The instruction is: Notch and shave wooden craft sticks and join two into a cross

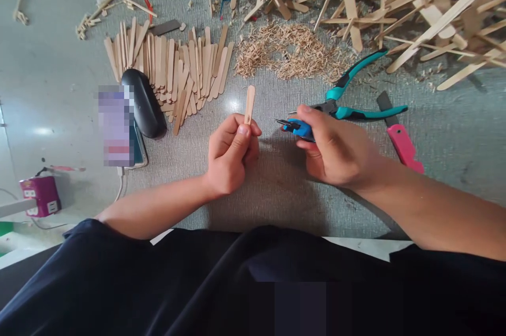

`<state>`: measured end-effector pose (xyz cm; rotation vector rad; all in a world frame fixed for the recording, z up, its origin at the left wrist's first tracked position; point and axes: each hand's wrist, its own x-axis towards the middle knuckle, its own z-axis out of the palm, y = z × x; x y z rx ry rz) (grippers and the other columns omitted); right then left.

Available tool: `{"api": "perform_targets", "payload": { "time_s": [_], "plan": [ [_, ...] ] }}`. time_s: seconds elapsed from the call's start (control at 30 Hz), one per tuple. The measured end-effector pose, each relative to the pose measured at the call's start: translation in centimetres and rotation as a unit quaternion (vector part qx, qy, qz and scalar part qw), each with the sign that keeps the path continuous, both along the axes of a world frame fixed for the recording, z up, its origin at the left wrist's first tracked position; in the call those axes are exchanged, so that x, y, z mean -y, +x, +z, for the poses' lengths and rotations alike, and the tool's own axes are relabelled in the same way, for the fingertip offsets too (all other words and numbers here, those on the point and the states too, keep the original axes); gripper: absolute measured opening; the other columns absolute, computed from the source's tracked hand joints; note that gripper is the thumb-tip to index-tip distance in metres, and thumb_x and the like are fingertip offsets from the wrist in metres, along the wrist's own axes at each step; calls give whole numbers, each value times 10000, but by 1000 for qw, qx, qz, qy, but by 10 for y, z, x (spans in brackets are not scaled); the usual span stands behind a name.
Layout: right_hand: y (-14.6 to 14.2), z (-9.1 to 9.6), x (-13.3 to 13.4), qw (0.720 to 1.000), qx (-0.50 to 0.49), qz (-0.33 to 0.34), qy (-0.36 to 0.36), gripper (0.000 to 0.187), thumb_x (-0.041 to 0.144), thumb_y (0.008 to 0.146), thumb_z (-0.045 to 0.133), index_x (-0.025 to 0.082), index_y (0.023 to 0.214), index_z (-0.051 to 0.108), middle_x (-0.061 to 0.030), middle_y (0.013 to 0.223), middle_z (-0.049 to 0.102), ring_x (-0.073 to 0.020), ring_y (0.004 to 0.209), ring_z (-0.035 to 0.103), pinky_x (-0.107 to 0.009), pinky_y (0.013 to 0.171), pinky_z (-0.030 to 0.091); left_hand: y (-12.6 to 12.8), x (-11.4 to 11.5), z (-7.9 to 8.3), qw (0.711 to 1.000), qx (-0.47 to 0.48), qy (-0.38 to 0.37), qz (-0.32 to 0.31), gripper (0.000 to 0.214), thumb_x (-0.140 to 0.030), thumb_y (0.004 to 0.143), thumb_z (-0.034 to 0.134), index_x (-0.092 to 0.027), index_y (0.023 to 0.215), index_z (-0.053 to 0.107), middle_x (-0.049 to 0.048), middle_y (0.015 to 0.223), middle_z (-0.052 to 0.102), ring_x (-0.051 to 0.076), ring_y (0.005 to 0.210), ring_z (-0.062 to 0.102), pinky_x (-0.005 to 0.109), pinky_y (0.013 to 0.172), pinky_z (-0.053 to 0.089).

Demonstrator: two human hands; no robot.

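Dark clothing fills the near edge of the head view, and both forearms reach out over it. Left hand: fingers curled closed, thumb and forefinger pinching the lower end of a wooden stick. Stick's long axis points away from the body, with the far end free. Right hand: closed round blue-handled cutters, nose aimed left at the stick, near it but not touching. The nose sits level with the pinch, below the free end. Teal pliers lie behind the right hand.
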<state>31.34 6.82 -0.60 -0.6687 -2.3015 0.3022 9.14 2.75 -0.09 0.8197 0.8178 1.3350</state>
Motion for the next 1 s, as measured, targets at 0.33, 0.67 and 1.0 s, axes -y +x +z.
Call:
{"api": "perform_targets", "payload": {
  "time_s": [0.33,0.67,1.0],
  "plan": [
    [2,-6,14,998,-13,-32,-47,768,266,1225,498,361,1933,216,-133,1458,834,-275,1241,861,-370,963,741,0,2,-2,1000,-21,6,-3,410,-584,1149,687,-233,955,601,-125,532,404,65,402,287,200,400,265],
    [-12,-16,-4,979,-192,25,-67,390,375,1177,613,399,1566,615,-30,1004,794,-238,806,774,-380,689,637,1,3,-1,1000,-23,16,1,376,-539,1161,680,-229,956,619,-119,537,409,62,408,298,199,404,274],
    [-13,-17,-9,972,-205,-55,-96,391,179,1142,617,411,1456,587,-35,1168,815,-277,1169,882,-594,1160,710,2,2,0,999,-11,35,-1,342,-475,1187,651,-217,964,622,-117,549,425,51,413,313,166,407,288]
  ]
}}
